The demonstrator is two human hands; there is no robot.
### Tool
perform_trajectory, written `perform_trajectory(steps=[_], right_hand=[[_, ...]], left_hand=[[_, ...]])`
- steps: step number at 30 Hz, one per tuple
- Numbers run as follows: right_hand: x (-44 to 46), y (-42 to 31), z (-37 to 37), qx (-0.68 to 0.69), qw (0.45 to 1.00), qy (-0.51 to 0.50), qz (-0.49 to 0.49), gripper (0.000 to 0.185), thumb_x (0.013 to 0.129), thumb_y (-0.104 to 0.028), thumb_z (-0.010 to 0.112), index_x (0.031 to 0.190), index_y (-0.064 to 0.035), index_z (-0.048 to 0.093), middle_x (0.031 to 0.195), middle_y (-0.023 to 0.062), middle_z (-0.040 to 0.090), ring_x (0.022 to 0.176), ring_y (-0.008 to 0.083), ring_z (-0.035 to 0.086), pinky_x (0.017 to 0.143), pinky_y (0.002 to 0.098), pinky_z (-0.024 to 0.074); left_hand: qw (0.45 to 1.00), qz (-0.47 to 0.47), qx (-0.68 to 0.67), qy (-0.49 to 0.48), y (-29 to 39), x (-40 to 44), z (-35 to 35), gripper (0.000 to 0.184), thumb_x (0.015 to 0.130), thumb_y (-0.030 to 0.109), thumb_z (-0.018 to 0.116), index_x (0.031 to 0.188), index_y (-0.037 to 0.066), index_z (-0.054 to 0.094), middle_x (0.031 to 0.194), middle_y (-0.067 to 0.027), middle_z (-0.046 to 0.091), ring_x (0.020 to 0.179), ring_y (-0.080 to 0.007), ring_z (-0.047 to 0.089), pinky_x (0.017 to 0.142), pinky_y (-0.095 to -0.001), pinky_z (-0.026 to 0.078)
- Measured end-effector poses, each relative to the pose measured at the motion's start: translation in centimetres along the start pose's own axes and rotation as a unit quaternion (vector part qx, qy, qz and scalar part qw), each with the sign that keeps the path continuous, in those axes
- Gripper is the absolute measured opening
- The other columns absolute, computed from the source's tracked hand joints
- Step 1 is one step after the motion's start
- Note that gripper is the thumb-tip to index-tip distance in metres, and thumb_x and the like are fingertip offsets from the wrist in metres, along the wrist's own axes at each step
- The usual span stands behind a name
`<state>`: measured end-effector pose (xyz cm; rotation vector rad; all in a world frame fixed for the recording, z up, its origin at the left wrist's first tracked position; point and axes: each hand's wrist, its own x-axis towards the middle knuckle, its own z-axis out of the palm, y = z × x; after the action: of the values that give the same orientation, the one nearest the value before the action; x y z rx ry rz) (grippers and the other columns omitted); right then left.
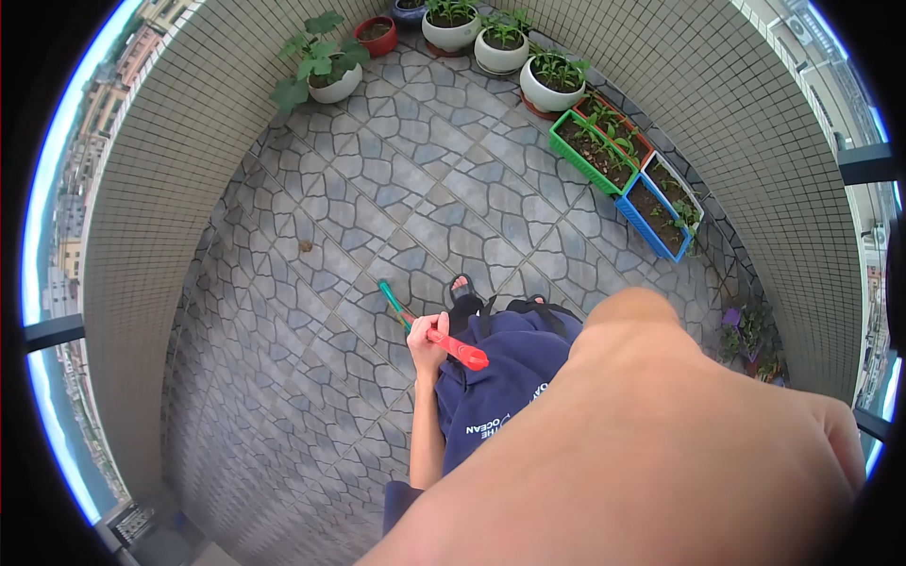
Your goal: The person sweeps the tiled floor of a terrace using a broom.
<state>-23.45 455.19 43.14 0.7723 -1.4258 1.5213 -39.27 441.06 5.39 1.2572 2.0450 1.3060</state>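
My left hand (pixel 427 346) is closed around a red tube (pixel 460 352) with a rounded, capped end that points right, in front of my dark blue shirt (pixel 500 396). A thin green stick (pixel 391 300) with some orange on it sticks out beyond that hand; whether it joins the red tube I cannot tell. Very close to the camera, my right hand (pixel 717 406) fills the lower right. Mostly its back and wrist show, while its fingers are bent away and largely hidden, so what it touches is out of sight.
Grey stone-patterned paving (pixel 311 340) lies around my sandalled feet (pixel 460 286). A leafy plant in a white pot (pixel 337 87), a red pot (pixel 377 38), several white pots and green (pixel 590 158) and blue (pixel 653 224) planters line the curved-looking tiled walls (pixel 170 189). Purple flowers (pixel 732 318) stand at right.
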Motion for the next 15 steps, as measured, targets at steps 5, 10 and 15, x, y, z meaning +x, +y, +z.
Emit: perform_trajectory(steps=[5, 10, 15], right_hand=[[1.4, 2.2, 0.7, 0.061, 0.998, 0.019, 0.002, 0.042, 0.077, -0.002, 0.056, 0.115, 0.0004, 0.074, 0.102, 0.012, 0.076, 0.079, 0.0223, 0.071, 0.066, 0.0341, 0.0556], [5.9, 5.7, 2.1, 0.129, 0.979, 0.137, -0.076, 0.042, 0.076, -0.003, 0.056, 0.115, -0.0002, 0.074, 0.1, 0.0111, 0.076, 0.077, 0.0218, 0.071, 0.065, 0.0338, 0.0555], [5.3, 4.5, -1.7, 0.057, 0.992, 0.101, 0.046, 0.045, 0.078, -0.004, 0.059, 0.121, -0.0008, 0.071, 0.105, 0.0101, 0.076, 0.089, 0.021, 0.073, 0.072, 0.0334, 0.0564]], left_hand=[[0.999, -0.004, 0.003, 0.053, -1.5, -0.4, 0.8, 0.012, 0.089, 0.007, 0.076, 0.081, 0.0, 0.069, 0.074, -0.0103, 0.067, 0.066, -0.025, 0.063, 0.064, -0.0356, 0.049], [0.999, -0.025, -0.002, 0.043, 0.1, 0.1, 0.3, 0.014, 0.09, 0.011, 0.075, 0.082, 0.001, 0.07, 0.076, -0.011, 0.068, 0.068, -0.0257, 0.064, 0.065, -0.0368, 0.05], [1.0, -0.005, -0.004, 0.005, 2.6, 2.3, 0.1, 0.016, 0.091, 0.014, 0.075, 0.083, 0.001, 0.071, 0.078, -0.0117, 0.07, 0.071, -0.0263, 0.066, 0.066, -0.0379, 0.051]])
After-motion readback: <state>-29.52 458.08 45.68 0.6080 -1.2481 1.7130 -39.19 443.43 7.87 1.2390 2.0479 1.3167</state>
